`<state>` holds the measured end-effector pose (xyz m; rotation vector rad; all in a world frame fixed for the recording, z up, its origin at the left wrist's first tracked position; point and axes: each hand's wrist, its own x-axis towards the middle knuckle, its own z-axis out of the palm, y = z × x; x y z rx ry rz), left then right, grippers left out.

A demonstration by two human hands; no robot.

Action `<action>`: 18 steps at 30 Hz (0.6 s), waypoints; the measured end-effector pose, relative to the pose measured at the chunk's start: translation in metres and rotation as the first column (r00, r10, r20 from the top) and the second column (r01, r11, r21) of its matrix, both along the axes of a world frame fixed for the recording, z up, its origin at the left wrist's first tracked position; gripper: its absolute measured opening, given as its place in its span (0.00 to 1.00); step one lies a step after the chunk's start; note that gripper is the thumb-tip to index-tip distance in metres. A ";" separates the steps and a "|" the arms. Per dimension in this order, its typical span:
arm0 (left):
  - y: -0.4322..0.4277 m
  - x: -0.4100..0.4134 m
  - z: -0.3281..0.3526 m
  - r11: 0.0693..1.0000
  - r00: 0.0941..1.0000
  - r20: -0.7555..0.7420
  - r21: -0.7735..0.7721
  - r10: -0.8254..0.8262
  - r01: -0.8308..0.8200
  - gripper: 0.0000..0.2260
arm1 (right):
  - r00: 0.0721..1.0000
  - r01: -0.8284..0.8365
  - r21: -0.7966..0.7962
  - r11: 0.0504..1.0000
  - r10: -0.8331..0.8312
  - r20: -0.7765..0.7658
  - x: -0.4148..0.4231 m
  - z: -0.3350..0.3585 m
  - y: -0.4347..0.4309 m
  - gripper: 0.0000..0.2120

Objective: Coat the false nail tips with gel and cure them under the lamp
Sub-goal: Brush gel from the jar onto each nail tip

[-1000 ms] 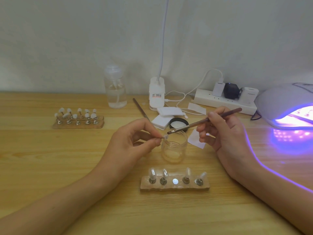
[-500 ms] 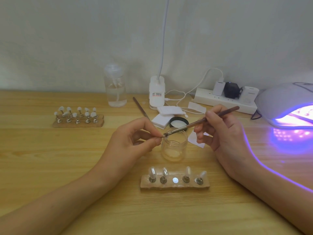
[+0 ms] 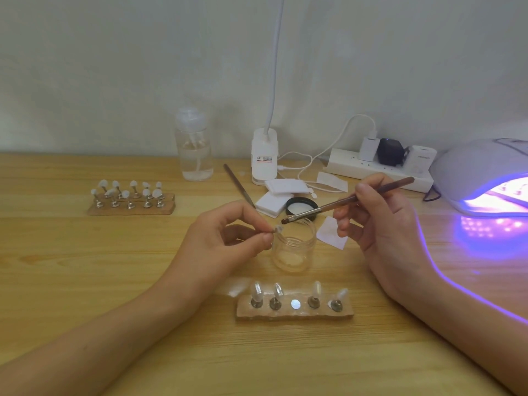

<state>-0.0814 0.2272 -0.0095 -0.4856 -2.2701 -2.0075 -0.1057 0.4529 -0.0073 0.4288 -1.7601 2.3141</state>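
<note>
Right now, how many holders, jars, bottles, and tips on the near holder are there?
Holders: 2
Jar: 1
Bottle: 1
Tips on the near holder: 4
Total: 8
</note>
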 end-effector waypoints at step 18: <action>0.000 -0.002 -0.002 0.999 0.999 0.019 0.021 -0.047 0.047 0.05 | 1.000 0.010 0.006 1.000 -0.010 0.010 0.000 0.000 0.000 0.06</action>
